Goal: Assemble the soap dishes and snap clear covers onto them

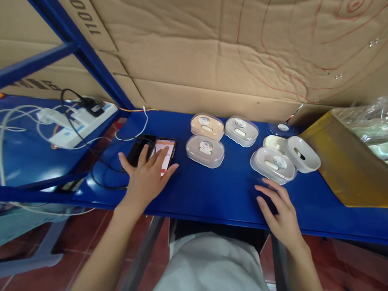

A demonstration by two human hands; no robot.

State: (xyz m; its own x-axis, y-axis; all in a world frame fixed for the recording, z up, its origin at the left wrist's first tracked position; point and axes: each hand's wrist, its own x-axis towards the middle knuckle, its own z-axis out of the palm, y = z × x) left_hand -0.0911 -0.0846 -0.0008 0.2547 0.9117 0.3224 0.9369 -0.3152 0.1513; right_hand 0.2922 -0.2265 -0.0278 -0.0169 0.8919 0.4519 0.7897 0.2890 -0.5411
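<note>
My left hand (147,171) is spread over a phone (169,152) with a lit screen, fingers apart; whether a fingertip touches the glass I cannot tell. Beside it a dark device (137,150) lies partly under my fingers. My right hand (280,208) rests by the table's front edge, fingers apart and holding nothing. Just beyond its fingertips is a grey oval case with a clear lid (275,163). A grey open piece with a slot (303,153) leans close to it, near a cream piece (272,142). Further left are a peach case (207,126) and two grey cases (205,151).
A carton with clear plastic wrapping (344,166) stands on the right of the blue table (217,192). A white power strip (83,126) with tangled cables lies at left, past a blue metal post (98,59). Cardboard (190,44) walls the back.
</note>
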